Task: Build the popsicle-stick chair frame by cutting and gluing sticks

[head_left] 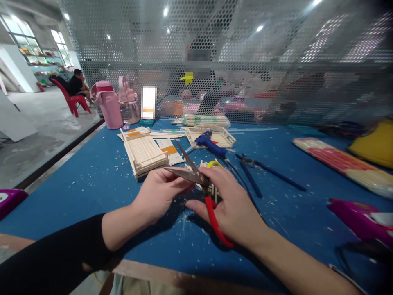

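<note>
My right hand (233, 200) grips a pair of scissors (196, 178) by its red handles, one loop lying across the palm. The two dark blades are spread apart and point away to the left. My left hand (159, 190) is just beside them, its fingers pinched together behind the lower blade. What that pinch holds, if anything, is hidden. Short pale sticks (213, 190) lie partly covered behind the right hand. Farther left stands a small frame built of wooden sticks (147, 153). A blue glue gun (210, 143) rests on a second stick frame (227, 137).
Blue-handled pliers (254, 162) lie right of the glue gun, near its cord. Packed sticks (337, 164) are farther right, with a purple device (359, 219) nearer. A pink thermos (110, 106) and a clear jug (129, 106) stand back left before a perforated screen (245, 61).
</note>
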{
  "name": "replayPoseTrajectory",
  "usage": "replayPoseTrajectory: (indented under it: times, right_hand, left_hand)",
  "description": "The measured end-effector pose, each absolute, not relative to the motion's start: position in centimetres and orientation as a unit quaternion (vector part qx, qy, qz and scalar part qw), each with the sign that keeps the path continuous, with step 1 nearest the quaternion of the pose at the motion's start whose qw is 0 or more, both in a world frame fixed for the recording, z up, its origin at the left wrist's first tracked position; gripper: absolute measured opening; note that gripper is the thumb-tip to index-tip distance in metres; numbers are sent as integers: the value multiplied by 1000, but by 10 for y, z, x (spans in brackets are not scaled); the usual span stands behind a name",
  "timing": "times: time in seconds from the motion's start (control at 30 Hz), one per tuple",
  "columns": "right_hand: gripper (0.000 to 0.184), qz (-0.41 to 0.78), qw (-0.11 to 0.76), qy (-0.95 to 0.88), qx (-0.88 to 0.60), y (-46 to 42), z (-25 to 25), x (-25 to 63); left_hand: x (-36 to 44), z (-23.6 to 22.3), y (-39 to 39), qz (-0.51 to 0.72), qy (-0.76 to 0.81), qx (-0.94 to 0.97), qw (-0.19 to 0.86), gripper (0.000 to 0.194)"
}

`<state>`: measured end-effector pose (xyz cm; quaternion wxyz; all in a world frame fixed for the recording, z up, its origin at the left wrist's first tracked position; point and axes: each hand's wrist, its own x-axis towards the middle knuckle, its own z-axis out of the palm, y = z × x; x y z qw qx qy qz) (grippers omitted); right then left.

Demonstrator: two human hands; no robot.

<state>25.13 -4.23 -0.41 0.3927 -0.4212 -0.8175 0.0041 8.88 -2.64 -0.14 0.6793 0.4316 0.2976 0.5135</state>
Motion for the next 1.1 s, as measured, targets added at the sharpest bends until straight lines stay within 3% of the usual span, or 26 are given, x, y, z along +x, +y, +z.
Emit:
replayPoseTrajectory:
  times: [0.07,0.17,0.3,0.7,0.8,0.93,1.0,1.1]
  right_hand:
    - [37,92,426,-784,-441,-44,-2,249]
    - [23,267,474,-690,-477,-45,2,247]
    - [32,409,503,-596,-474,-44,4,246]
    - [39,441,507,-564,-481,-41,6,247]
    - [37,435,510,-580,-464,-42,4,247]
    - [34,364,489,-648,-456,-45,2,247]
    - [37,308,450,-702,-458,-46,1,248]
    - [44,219,406,-776,-430,-46,-1,248]
  left_hand:
    - [88,-3,-27,521,318,469,639,13]
    - [86,-6,-29,535,334,596,497,6]
    - [84,-9,-30,520,299,737,310,11]
    - [83,-10,-28,494,285,784,247,14]
    - [83,-6,-29,506,303,752,295,12]
    - [86,-1,-28,545,339,560,524,6]
    - [87,0,-27,558,325,462,608,13]
    - [88,0,-25,569,304,395,654,23]
